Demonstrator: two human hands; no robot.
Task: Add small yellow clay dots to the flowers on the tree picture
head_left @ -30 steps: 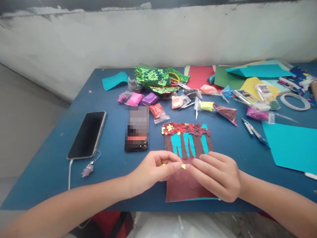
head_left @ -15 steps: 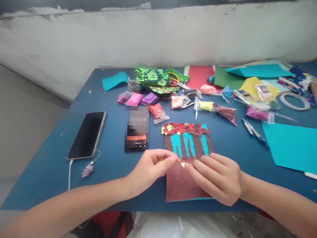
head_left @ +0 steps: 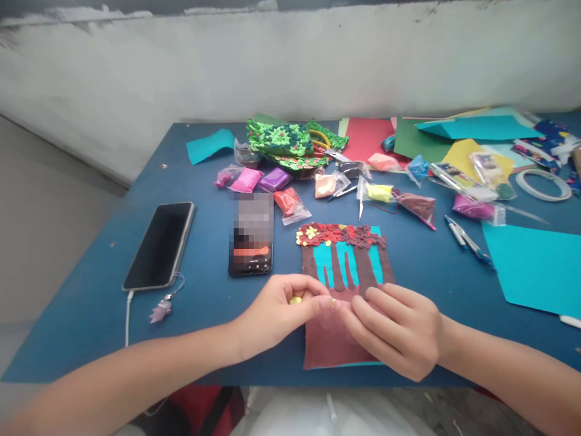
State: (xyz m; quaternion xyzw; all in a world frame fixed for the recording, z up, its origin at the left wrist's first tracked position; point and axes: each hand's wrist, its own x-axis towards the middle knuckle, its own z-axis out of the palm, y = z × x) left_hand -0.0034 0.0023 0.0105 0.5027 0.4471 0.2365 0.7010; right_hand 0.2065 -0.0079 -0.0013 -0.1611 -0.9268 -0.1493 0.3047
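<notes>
My left hand (head_left: 288,309) is closed around a yellow lump of clay (head_left: 296,300), which shows between its curled fingers. Its thumb and fingertip meet my right hand (head_left: 394,327) at a tiny yellow bit of clay (head_left: 334,304), pinched between the two hands. Both hands are over the clay picture (head_left: 333,345), a turquoise sheet with a brown clay ground, brown tree trunks and a top band of red, maroon and yellow petals (head_left: 336,234). My right hand's curled fingers cover part of the picture's right side.
Behind the picture lie bagged clays, among them yellow (head_left: 379,192), red (head_left: 288,203) and brown (head_left: 415,209). Two phones (head_left: 158,245) lie to the left, one charging. Pens (head_left: 467,242), a tape roll (head_left: 543,184) and turquoise paper (head_left: 535,266) are on the right.
The fingertips of both hands have come together on the small yellow bit, which now shows less. The yellow lump in my left hand shows more. The picture has stayed in place.
</notes>
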